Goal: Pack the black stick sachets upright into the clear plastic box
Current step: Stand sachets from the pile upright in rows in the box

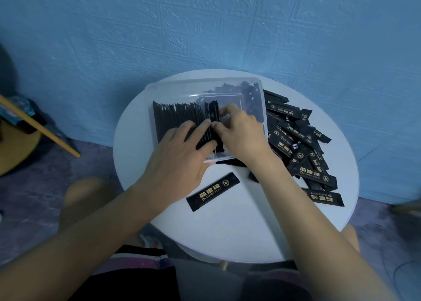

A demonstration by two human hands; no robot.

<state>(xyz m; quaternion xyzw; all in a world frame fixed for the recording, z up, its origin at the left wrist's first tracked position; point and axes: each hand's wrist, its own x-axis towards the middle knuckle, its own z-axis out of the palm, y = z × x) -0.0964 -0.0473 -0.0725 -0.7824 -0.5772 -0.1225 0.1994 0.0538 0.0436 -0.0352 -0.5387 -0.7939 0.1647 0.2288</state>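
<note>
While left hand [182,150] lies on the packed row [168,116], fingers straight and spread, pressing the tops toward 9 o'clock, right hand [241,132] pinches one black stick sachet [213,114] between thumb and curled fingers at the row's open end. So this is mid-insert: one stick going in upright against the stack.

Layout: the clear plastic box [205,82] sits on the round white table [227,232], toward 12 o'clock. The row fills the box's 9 o'clock half, sticks on end and leaning slightly. The 3 o'clock half is mostly bare by the hands. Some leaning sachets [250,95] rest against the wall at 1–2 o'clock, not squared up.

Supply: the loose pile [298,146] lies on the table just outside the box at 3 o'clock, and some of it looks to touch the wall. One single sachet [213,192] lies flat at 6 o'clock of the box, apart from it. An edge sachet [325,197] lies at 4 o'clock by the table rim.

Judgement: about half done by box fill, with plenty left in the pile.

Next move:
- Seat the pinched stick flush with the row and release it.
- Slide the left hand over to cover it so the row doesn't fan back.
- Send the right hand to 3 o'clock for another.

Risk: lifting the left hand early would likely let the stack topple into the bare half.
</note>
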